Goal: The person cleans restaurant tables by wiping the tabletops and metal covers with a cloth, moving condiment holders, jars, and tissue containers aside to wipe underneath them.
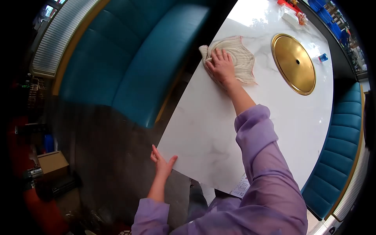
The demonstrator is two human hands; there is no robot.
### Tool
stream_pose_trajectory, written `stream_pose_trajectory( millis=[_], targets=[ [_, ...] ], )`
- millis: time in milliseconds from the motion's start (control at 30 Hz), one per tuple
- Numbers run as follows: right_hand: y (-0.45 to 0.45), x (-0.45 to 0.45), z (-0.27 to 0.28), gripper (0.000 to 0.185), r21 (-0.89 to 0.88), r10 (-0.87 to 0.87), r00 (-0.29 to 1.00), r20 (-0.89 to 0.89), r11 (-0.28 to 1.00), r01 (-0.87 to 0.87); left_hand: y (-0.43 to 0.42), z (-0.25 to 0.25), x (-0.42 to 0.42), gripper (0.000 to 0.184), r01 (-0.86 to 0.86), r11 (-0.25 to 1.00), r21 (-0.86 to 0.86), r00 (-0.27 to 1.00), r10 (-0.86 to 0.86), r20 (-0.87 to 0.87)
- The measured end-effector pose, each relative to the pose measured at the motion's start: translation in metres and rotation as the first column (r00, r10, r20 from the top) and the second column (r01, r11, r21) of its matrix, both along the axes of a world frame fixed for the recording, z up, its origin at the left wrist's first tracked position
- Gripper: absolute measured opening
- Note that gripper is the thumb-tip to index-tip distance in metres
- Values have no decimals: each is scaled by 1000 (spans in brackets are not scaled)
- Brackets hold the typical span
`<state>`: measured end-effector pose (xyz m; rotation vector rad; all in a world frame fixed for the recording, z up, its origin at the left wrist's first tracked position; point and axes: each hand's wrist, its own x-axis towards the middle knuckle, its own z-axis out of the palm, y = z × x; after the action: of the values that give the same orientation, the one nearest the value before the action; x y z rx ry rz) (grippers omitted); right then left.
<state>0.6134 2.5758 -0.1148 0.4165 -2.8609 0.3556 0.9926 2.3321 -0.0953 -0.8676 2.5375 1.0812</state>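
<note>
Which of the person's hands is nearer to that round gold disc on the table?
The right hand: it lies on the cloth, left of the gold disc. The left hand is farther off, at the near corner of the table.

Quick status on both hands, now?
Left hand: at the table's near corner, no object visible in it; grip unclear.
Right hand: fingers spread, pressed on the beige cloth.
</note>
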Motion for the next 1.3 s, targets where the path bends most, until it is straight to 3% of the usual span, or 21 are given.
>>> stream_pose_trajectory(
  millis=[167,333,400,433,467,533,700,767,933,1067,1200,1267,1300],
  targets=[
    [-65,73,7,39,-117,344,939,-18,932,-344,2,2,-3,117,-8,1000,-19,1000,8,20],
    [-126,188,-1,26,-211,440,883,-162,859,-466,-6,-2,-3,111,2,1000,-22,1000,-2,-1],
    [-145,242,2,25,-291,486,858,-168,807,-514,-27,-21,9,102,125,990,66,972,-108,-209],
    [-159,266,-5,25,-299,469,856,-216,803,-516,-27,-23,20,93,39,960,279,958,43,-283],
    [-166,290,-7,28,-294,492,855,-162,803,-518,-24,-21,35,93,54,959,279,960,27,-280],
    [-173,330,-2,35,-331,475,876,-82,816,-473,-17,-16,81,89,98,990,102,958,-67,-278],
    [-165,369,-12,40,-169,378,915,-139,902,-398,-20,-25,210,80,60,962,267,998,-66,13],
    [-152,380,-14,43,-114,354,921,-165,920,-374,-30,-21,243,75,-39,945,326,989,-10,148],
    [-72,429,-23,47,-50,230,949,-213,968,-246,-38,7,277,66,-20,939,344,983,-44,178],
    [49,502,-9,60,27,116,986,-116,993,-113,-30,4,277,57,50,913,404,980,-123,158],
    [197,605,21,60,119,-275,952,135,958,260,-8,-6,283,48,101,882,460,974,-181,135],
    [253,650,18,62,193,-489,861,138,866,460,3,-19,291,43,136,884,448,966,-218,136],
    [261,657,21,62,200,-495,859,129,862,466,13,-21,293,38,154,894,421,960,-236,151]
  ],
)
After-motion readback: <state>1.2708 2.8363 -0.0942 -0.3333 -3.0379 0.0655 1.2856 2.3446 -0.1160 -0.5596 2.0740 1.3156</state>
